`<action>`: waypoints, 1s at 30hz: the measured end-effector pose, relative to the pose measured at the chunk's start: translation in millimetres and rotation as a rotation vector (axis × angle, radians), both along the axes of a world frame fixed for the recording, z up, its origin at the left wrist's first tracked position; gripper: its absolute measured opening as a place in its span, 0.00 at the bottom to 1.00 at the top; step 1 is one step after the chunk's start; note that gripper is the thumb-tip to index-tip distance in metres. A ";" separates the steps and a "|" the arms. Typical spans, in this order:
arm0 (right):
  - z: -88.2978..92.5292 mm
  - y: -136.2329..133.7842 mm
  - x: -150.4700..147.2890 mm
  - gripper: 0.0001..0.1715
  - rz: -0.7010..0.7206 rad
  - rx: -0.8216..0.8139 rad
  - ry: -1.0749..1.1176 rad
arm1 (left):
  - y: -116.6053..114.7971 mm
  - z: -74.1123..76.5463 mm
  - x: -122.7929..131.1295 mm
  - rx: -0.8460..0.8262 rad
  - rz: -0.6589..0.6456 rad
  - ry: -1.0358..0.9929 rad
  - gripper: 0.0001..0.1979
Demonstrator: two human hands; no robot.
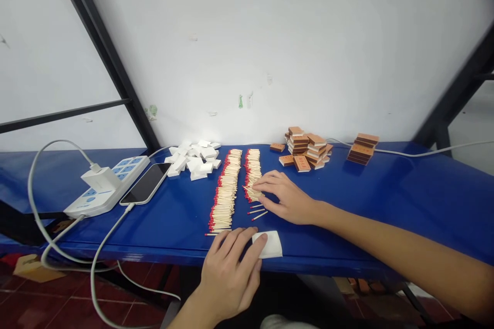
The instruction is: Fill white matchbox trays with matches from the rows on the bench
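Note:
Two long rows of red-tipped matches (227, 190) lie on the blue table (386, 200). My right hand (287, 198) rests on the near end of the right row (252, 167), fingers pinching together a few matches there. A few loose matches (258, 212) lie just in front of it. My left hand (231, 272) sits at the table's front edge, its fingers curled over a small white inner matchbox tray (270, 244), thumb pressing on it.
A heap of white trays (195, 157) lies behind the rows. Brown matchbox sleeves (306, 148) are stacked at the back right, with another stack (363, 148) farther right. A phone (146, 183), power strip (106, 185) and cables (57, 247) occupy the left.

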State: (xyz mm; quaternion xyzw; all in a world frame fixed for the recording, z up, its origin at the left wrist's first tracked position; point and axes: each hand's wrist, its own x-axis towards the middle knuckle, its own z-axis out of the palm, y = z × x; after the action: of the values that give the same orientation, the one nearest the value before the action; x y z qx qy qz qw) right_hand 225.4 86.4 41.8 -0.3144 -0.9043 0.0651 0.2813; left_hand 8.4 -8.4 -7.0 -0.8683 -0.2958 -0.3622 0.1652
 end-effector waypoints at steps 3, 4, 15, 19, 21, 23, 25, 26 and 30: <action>2.0 -1.6 -0.3 0.18 0.030 -0.023 -0.076 | 0.1 0.4 -0.2 -0.002 0.008 0.002 0.18; 2.8 -2.0 -0.7 0.19 0.036 -0.032 -0.104 | 0.2 0.4 -0.3 -0.002 0.009 0.003 0.18; 4.5 -3.7 -1.3 0.19 0.016 -0.036 -0.108 | -0.5 0.7 -0.7 -0.015 -0.009 0.000 0.18; 5.1 -4.2 0.9 0.18 0.008 -0.027 -0.052 | -0.2 0.6 -0.5 -0.009 -0.004 0.001 0.18; 5.6 -4.5 1.3 0.18 0.016 -0.044 -0.068 | 0.0 0.5 -0.6 -0.007 0.001 -0.001 0.18; 6.1 -5.0 1.2 0.20 0.028 -0.061 -0.095 | 0.2 0.4 -0.8 -0.008 0.003 -0.002 0.18; 6.2 -5.4 0.6 0.21 0.040 -0.070 -0.112 | 0.4 0.5 -0.9 -0.007 0.003 0.000 0.18; 6.0 -5.5 0.3 0.21 0.044 -0.069 -0.115 | 0.5 0.6 -1.0 -0.004 0.004 0.002 0.18; 3.4 -3.9 -0.1 0.18 0.000 -0.034 -0.080 | 0.5 0.9 -1.1 0.002 0.004 0.008 0.18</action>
State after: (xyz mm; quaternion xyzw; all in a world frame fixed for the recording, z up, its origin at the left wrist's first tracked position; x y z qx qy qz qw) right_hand 225.2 82.5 45.2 -0.3216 -0.9135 0.0679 0.2396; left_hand 7.3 -7.9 -6.2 -0.8689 -0.2966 -0.3587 0.1682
